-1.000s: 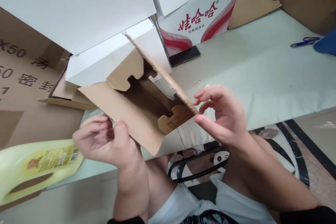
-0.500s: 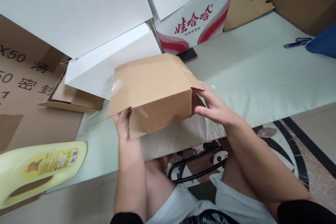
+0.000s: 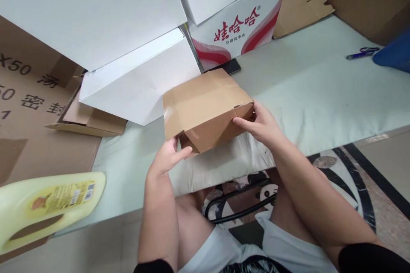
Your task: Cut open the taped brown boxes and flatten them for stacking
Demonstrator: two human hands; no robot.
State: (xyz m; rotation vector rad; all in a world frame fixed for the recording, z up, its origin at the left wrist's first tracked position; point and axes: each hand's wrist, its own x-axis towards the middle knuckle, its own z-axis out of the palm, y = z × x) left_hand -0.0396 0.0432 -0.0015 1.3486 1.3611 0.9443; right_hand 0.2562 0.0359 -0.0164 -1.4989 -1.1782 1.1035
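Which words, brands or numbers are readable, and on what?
"娃哈哈" and "®": white-and-red cardboard carton
"饮用纯净水": same carton
"X50 汤": large brown cardboard carton, left, cut by frame
"50 密封": that brown carton
"1": that brown carton
Pale yellow plastic bottle: print too small
Brown cardboard carton, upper right: characters too blurred
Small brown cardboard box, centre: no print visible

Soft, fairly bright light; faint shadows.
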